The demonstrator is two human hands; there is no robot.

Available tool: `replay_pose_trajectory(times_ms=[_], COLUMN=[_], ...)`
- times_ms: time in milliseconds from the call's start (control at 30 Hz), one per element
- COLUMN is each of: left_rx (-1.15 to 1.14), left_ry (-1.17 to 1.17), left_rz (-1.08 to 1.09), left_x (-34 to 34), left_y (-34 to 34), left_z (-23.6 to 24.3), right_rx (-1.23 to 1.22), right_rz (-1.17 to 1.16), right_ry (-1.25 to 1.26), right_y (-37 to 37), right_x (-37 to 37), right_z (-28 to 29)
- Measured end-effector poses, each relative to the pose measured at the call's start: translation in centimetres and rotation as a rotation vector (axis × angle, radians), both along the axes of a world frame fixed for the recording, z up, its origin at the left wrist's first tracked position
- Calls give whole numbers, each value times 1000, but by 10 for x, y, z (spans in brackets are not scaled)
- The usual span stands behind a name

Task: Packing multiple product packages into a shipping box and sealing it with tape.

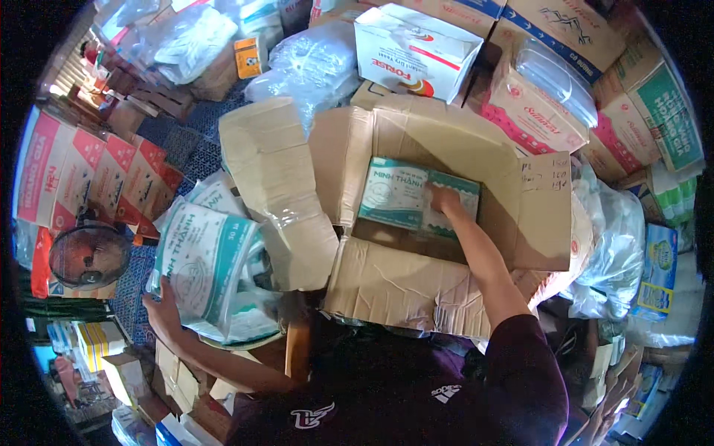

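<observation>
Left hand (163,312) at the stack (212,267), right hand (445,199) in the box (401,286)

Nearest, two bare arms reach out from one dark shirt (401,394). The left hand meets the stack's near-left edge, thumb side against the front pack (190,256); whether its fingers grip, I cannot tell. At least three teal-and-white packs show there, overlap hiding the full number. Just right of it stands one long card (279,178). The one brown box is open, flaps spread, with two packs visible side by side inside: a left pack (393,189) and a right pack (462,192). The right hand is narrow, fingers down over the right pack near where the two meet; its grip is unclear. Beyond the box are one white carton (416,56), one plastic heap (309,63) and one orange packet (249,58).
</observation>
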State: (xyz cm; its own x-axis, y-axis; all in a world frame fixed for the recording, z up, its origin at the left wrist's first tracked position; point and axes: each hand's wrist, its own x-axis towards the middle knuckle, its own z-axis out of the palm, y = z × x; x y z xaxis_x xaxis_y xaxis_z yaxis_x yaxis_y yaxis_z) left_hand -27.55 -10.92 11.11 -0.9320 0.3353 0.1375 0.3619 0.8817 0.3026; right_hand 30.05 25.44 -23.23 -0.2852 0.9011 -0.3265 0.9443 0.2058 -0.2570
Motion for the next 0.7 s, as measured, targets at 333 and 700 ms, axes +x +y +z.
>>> replay_pose_trajectory(times_ms=[333, 700], left_rx=[185, 939], left_ry=[128, 110], left_rz=[100, -230], left_x=[13, -28], left_y=[-12, -38], left_z=[13, -4], right_rx=[-46, 385], right_rz=[43, -70], right_ry=[-134, 43], right_y=[-38, -10], right_x=[-67, -84], right_z=[77, 61])
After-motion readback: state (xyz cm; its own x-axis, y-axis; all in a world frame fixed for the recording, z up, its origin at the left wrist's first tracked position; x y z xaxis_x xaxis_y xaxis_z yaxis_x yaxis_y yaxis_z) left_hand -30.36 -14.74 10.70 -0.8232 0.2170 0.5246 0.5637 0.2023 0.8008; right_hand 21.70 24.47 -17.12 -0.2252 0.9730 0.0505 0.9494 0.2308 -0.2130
